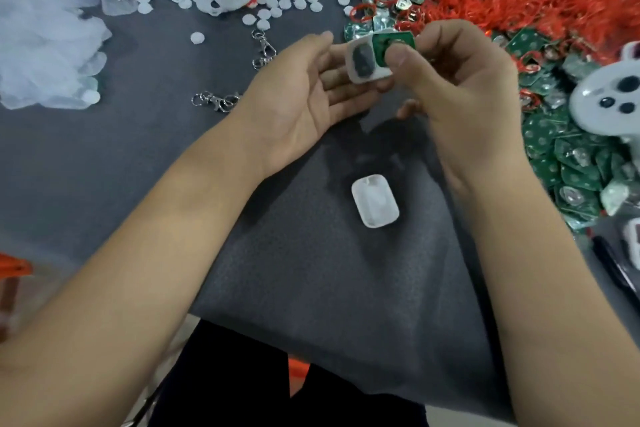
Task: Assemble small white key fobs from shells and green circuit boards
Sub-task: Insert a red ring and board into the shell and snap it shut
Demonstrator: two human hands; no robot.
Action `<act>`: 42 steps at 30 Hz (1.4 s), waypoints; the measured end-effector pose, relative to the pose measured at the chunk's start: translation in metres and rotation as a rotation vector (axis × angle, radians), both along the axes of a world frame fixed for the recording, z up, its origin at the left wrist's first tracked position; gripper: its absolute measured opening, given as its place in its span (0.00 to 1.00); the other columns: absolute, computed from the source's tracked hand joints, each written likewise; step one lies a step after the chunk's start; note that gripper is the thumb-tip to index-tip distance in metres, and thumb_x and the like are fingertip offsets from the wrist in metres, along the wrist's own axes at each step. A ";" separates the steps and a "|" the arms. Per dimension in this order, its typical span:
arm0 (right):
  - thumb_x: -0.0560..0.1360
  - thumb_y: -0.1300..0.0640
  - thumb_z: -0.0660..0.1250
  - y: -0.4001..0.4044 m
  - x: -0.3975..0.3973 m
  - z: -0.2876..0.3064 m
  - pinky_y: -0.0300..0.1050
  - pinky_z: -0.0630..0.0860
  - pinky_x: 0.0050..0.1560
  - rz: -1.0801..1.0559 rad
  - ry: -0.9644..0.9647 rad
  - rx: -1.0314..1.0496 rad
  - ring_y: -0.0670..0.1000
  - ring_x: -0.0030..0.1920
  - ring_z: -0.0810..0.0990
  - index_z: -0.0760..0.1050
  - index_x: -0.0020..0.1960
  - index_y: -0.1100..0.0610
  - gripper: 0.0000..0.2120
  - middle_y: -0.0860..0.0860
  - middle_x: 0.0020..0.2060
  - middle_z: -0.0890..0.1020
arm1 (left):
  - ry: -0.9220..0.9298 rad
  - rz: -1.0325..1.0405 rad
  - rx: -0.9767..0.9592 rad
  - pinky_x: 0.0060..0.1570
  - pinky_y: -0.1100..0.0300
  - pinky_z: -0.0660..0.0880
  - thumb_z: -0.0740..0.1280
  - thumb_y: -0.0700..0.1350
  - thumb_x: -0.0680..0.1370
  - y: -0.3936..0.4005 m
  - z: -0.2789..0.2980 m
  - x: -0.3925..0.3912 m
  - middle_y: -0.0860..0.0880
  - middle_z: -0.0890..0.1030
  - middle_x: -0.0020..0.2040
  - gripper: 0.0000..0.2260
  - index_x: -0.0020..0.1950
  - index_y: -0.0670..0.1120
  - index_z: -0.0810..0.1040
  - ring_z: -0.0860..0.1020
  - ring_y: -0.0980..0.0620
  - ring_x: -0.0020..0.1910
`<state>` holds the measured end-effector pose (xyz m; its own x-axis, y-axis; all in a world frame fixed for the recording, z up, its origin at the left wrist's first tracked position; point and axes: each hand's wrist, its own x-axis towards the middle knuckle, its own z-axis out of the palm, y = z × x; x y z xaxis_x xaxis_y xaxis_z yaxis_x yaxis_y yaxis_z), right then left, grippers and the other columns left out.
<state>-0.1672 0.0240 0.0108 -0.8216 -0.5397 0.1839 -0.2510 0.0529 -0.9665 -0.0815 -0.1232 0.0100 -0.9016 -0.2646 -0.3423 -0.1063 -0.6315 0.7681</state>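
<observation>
white shell with dark insert lies on left hand, fingers straight | right hand pinches green circuit board at shell's right edge | second shell on grey mat, below held shell | board pile right of it

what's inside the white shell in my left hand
A dark oval pad fills the left part of the white plastic shell resting on the left hand. The right hand pinches a green circuit board, covering the shell's right part.
</observation>
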 end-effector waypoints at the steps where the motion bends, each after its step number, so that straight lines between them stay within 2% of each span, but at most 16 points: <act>1: 0.78 0.57 0.75 0.000 0.000 0.000 0.43 0.77 0.34 0.012 -0.063 -0.027 0.53 0.38 0.80 0.77 0.45 0.54 0.07 0.53 0.37 0.80 | 0.016 -0.005 -0.024 0.48 0.59 0.82 0.52 0.45 0.88 0.000 -0.001 0.001 0.44 0.86 0.48 0.18 0.63 0.38 0.78 0.86 0.50 0.48; 3: 0.78 0.59 0.75 0.000 0.001 0.000 0.42 0.77 0.33 0.033 -0.143 -0.032 0.49 0.35 0.79 0.76 0.44 0.53 0.08 0.50 0.35 0.81 | 0.041 -0.021 -0.108 0.53 0.58 0.82 0.54 0.40 0.86 0.001 -0.003 0.003 0.43 0.86 0.53 0.16 0.66 0.37 0.79 0.85 0.50 0.53; 7: 0.80 0.60 0.72 0.002 0.001 -0.001 0.40 0.75 0.30 0.039 -0.322 -0.100 0.47 0.37 0.79 0.75 0.44 0.53 0.08 0.48 0.36 0.79 | 0.069 -0.029 -0.194 0.53 0.61 0.80 0.56 0.34 0.85 0.004 -0.006 0.008 0.40 0.85 0.60 0.16 0.70 0.38 0.76 0.85 0.48 0.57; 9: 0.81 0.60 0.71 0.006 -0.001 0.001 0.39 0.74 0.29 0.040 -0.423 -0.161 0.46 0.36 0.78 0.74 0.45 0.54 0.08 0.47 0.37 0.77 | 0.068 -0.014 -0.250 0.53 0.62 0.80 0.58 0.33 0.85 0.004 -0.007 0.012 0.41 0.84 0.61 0.15 0.70 0.40 0.75 0.85 0.48 0.56; 12: 0.81 0.60 0.70 0.009 -0.001 0.003 0.38 0.75 0.29 0.031 -0.466 -0.209 0.45 0.35 0.79 0.74 0.48 0.55 0.05 0.47 0.38 0.79 | 0.071 -0.002 -0.322 0.51 0.62 0.81 0.59 0.32 0.85 0.007 -0.010 0.015 0.42 0.85 0.56 0.12 0.67 0.39 0.73 0.86 0.49 0.53; 14: 0.81 0.62 0.70 0.009 0.000 0.004 0.38 0.77 0.31 0.017 -0.449 -0.226 0.46 0.35 0.81 0.76 0.53 0.57 0.04 0.47 0.38 0.81 | 0.080 -0.004 -0.354 0.51 0.63 0.81 0.60 0.32 0.85 0.008 -0.012 0.015 0.43 0.85 0.55 0.11 0.65 0.39 0.74 0.87 0.50 0.52; 16: 0.80 0.63 0.70 0.008 0.001 0.005 0.38 0.78 0.32 -0.004 -0.433 -0.231 0.47 0.36 0.83 0.77 0.58 0.58 0.08 0.48 0.38 0.83 | 0.091 -0.002 -0.369 0.52 0.63 0.80 0.60 0.31 0.85 0.009 -0.013 0.015 0.46 0.86 0.52 0.11 0.63 0.40 0.76 0.86 0.51 0.52; 19: 0.81 0.64 0.70 0.008 0.002 0.005 0.38 0.79 0.33 -0.017 -0.403 -0.239 0.46 0.36 0.84 0.79 0.57 0.58 0.06 0.48 0.37 0.84 | 0.098 -0.007 -0.390 0.54 0.64 0.80 0.60 0.31 0.85 0.010 -0.013 0.015 0.50 0.87 0.51 0.12 0.63 0.42 0.78 0.86 0.53 0.54; 24: 0.81 0.64 0.69 0.010 0.003 0.005 0.40 0.80 0.34 -0.024 -0.368 -0.213 0.48 0.38 0.85 0.78 0.57 0.59 0.06 0.50 0.38 0.83 | 0.101 -0.018 -0.365 0.57 0.63 0.79 0.60 0.33 0.85 0.010 -0.013 0.014 0.46 0.86 0.58 0.13 0.67 0.41 0.78 0.85 0.51 0.58; 29: 0.81 0.64 0.70 0.010 0.006 0.007 0.41 0.80 0.30 -0.006 -0.220 -0.108 0.50 0.40 0.87 0.79 0.59 0.57 0.08 0.49 0.40 0.86 | 0.094 -0.028 -0.327 0.56 0.61 0.80 0.60 0.32 0.84 0.007 -0.014 0.013 0.47 0.87 0.54 0.13 0.67 0.41 0.76 0.85 0.53 0.55; 34: 0.79 0.60 0.73 0.010 0.003 0.001 0.39 0.74 0.24 -0.004 -0.063 0.032 0.48 0.33 0.84 0.82 0.59 0.58 0.09 0.49 0.40 0.87 | 0.136 -0.087 -0.391 0.60 0.60 0.79 0.59 0.32 0.85 0.008 -0.015 0.014 0.46 0.85 0.59 0.15 0.67 0.44 0.77 0.83 0.51 0.62; 42: 0.78 0.59 0.74 0.012 -0.004 -0.003 0.37 0.71 0.22 -0.037 -0.077 0.044 0.47 0.28 0.81 0.83 0.57 0.55 0.08 0.50 0.39 0.87 | 0.166 -0.139 -0.448 0.61 0.60 0.78 0.58 0.34 0.86 0.006 -0.016 0.017 0.46 0.83 0.64 0.16 0.74 0.42 0.72 0.81 0.51 0.66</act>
